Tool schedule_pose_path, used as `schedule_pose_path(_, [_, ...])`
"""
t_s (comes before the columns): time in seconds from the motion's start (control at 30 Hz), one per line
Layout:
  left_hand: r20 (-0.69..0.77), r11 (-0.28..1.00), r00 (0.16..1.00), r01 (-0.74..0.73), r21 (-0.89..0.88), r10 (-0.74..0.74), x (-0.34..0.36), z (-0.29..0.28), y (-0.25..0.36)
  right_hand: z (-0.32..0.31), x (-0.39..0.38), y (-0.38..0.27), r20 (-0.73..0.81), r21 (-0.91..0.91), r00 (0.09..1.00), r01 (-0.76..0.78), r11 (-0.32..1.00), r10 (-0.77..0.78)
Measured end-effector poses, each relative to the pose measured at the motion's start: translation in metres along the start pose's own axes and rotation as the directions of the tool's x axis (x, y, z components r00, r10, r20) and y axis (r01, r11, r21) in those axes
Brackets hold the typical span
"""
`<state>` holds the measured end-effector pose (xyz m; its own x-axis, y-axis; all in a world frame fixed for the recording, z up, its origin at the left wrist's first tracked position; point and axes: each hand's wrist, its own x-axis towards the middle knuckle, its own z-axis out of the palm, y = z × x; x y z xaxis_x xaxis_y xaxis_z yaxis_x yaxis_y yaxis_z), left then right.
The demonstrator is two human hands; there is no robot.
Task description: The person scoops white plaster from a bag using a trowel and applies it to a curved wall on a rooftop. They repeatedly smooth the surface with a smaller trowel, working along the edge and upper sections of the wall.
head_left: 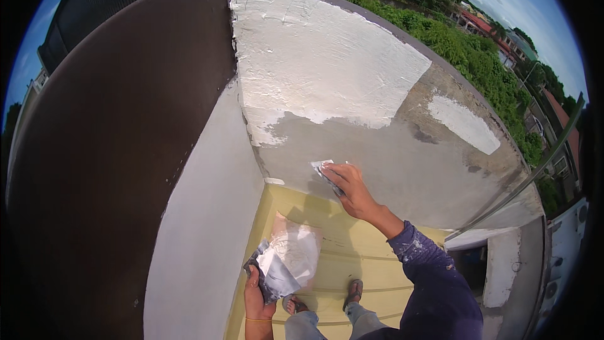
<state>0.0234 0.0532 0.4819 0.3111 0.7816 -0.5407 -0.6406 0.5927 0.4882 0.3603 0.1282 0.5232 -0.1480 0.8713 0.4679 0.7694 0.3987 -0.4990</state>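
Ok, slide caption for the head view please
Left hand holding a plate, right hand a blade, before a partly whitened wall.

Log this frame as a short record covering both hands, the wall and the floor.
Left hand: holds a metal plate bearing white paste
Right hand: grips a blade; wall contact unclear
Wall: white coat above, bare grey below, separate white patch at right
Floor: yellow, ribbed; pale bag beyond plate
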Motion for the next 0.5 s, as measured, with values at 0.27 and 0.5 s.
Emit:
schedule_pose_path(0.27, [0.606, 0.918, 0.766, 0.369, -0.142, -0.214, 0.003, 0.129, 0.005, -0.09, -0.026, -0.127, 0.202, 0.132, 0.827, 0.507, 0.852, -0.524])
schedule_pose_path(0.5, [0.235, 0.989, 0.962, 0.126, 0.075, -0.14, -0.022, 0.141, 0.013, -0.111, -0.044, -0.08, 0.324, -0.174, 0.905, 0.344, 0.923, -0.276])
